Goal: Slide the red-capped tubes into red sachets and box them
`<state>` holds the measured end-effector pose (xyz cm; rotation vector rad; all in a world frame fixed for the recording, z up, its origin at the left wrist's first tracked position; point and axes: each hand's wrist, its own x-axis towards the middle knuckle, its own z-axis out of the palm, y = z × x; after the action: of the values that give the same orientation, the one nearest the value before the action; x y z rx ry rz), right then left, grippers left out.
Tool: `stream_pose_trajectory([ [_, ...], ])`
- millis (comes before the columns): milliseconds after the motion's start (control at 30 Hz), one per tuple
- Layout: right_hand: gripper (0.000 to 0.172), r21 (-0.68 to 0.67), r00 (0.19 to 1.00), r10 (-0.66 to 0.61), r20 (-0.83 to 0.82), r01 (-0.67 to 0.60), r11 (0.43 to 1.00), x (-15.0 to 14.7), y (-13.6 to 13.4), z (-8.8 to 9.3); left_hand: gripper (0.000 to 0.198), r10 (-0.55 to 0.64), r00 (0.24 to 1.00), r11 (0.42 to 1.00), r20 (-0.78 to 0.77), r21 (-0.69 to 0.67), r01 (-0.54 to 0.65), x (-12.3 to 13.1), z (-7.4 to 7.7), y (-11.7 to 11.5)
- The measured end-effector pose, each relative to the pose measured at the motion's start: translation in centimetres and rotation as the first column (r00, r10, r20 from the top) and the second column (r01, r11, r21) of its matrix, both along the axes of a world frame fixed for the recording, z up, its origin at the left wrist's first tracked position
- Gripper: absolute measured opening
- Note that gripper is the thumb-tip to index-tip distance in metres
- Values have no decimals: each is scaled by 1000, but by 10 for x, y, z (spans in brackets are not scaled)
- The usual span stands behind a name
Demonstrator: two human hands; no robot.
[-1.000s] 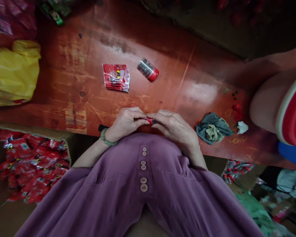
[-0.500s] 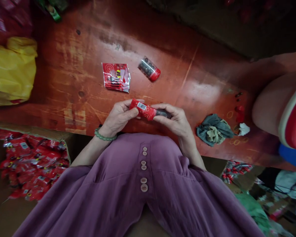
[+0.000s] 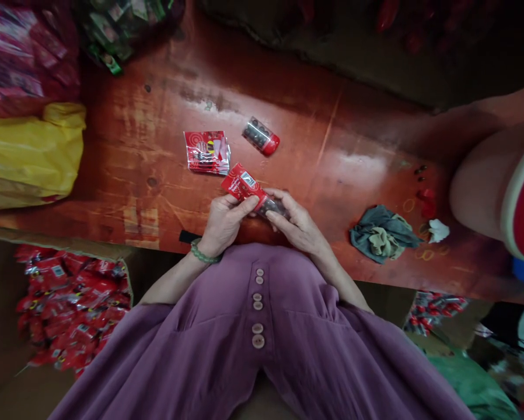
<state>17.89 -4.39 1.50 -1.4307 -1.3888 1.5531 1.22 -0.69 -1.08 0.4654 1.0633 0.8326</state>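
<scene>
Above the table edge, my left hand pinches a red printed plastic bag with a white barcode label. Out of the bag's lower right end comes a clear tube with dark contents, and my right hand has its fingers closed around it. How far the tube sits inside the bag is hidden by my fingers. Just beyond my hands lies a small stack of flat red bags. To the right of the stack rests another clear tube of dark balls with a red cap.
A crumpled grey-green cloth and a white scrap lie on the right, near a large tub. A yellow bag stands at the left. Below the table, a cardboard box holds many red packets.
The bag and tube have tilted, the bag's free end now pointing up and left. My left hand has moved right along the bag, closer to my right hand. The view has shifted slightly.
</scene>
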Motion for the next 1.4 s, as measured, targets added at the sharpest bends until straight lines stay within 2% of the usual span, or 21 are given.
stream_pose_trajectory([
  [133,43,133,995,-76,64,67,989,-8,-2,-9,31,8,999,999,-40,37,-7,1,-6,-3],
  [300,47,-4,986,-87,-143,87,996,-13,0,-18,29,10,999,994,-35,105,-6,-1,-3,1],
  [467,45,34,985,-126,-119,131,991,-18,3,-17,25,81,997,988,8,132,-81,-1,2,5],
  [567,41,-23,979,-169,-117,167,986,-18,3,-16,31,84,996,993,28,77,-86,0,4,7],
  [667,35,-91,962,-194,-190,179,980,-18,2,-18,33,109,994,992,26,65,-110,2,3,8],
  [833,41,-147,916,-259,-305,223,964,-29,4,-23,34,37,998,994,-44,109,-32,5,2,5],
  [933,45,-150,912,-257,-318,220,964,-36,7,-24,36,26,999,994,-38,105,-22,2,2,8],
  [1133,46,-120,931,-233,-281,206,971,-34,13,-23,39,134,989,975,56,169,-141,-5,1,14],
  [1400,53,-118,924,-179,-338,148,982,-32,12,-32,38,44,999,993,-16,112,-42,-9,1,18],
])
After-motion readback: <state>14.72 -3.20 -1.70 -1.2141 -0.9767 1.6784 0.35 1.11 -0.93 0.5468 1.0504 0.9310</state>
